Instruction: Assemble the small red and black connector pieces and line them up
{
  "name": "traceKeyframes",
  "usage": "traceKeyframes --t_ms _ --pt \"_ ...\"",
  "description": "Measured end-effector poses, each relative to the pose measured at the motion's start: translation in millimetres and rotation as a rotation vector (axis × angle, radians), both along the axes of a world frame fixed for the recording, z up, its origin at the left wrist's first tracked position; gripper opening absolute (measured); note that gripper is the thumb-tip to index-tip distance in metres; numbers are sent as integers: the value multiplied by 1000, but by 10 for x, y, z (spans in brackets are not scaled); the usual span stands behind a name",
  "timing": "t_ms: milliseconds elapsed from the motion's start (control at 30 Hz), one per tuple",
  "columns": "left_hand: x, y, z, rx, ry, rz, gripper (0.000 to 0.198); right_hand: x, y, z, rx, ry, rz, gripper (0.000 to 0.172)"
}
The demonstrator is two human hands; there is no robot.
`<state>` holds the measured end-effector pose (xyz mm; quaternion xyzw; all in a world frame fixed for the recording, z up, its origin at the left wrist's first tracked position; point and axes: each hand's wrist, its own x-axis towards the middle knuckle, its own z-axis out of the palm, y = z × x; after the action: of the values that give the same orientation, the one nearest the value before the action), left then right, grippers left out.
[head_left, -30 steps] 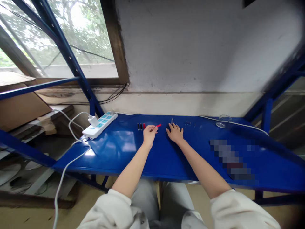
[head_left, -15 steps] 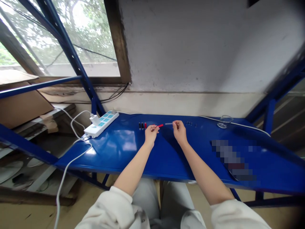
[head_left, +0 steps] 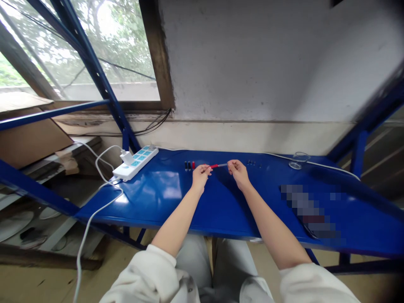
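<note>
My left hand [head_left: 200,176] pinches a slim red pen part [head_left: 214,166] that points to the right. Opposite it, the closed fingers of my right hand [head_left: 238,171] grip a narrow clear tube [head_left: 223,165]. The tube's left end meets the tip of the red part, the two roughly in line just above the blue table; whether one sits inside the other is too small to tell. Left of my left hand stand two black caps [head_left: 187,166] and a red cap [head_left: 193,165] in a row. Several tiny clear pieces [head_left: 251,163] lie right of my right hand.
A white power strip [head_left: 135,163] with a plug and cable lies at the left of the blue table [head_left: 151,210]. At the back right is a clear round object [head_left: 296,162] by a white cable. A blurred-out dark item [head_left: 311,214] lies at the right.
The gap between the red pen part and the clear tube has closed. My right hand has moved slightly left with the tube, while my left hand has stayed nearly in place.
</note>
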<state>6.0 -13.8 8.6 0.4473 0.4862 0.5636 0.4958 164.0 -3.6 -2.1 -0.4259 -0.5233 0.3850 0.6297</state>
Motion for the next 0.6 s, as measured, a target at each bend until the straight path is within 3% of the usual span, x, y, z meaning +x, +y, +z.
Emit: traceKeyframes --t_ms 267,467,600 --pt "-9 24 -3 20 30 -76 11 62 7 13 -79 75 94 25" --pt "13 -25 22 64 56 -158 17 10 -43 30 -116 -66 220 28" --pt "21 -39 35 85 64 -140 18 -24 -74 43 -121 -147 274 30"
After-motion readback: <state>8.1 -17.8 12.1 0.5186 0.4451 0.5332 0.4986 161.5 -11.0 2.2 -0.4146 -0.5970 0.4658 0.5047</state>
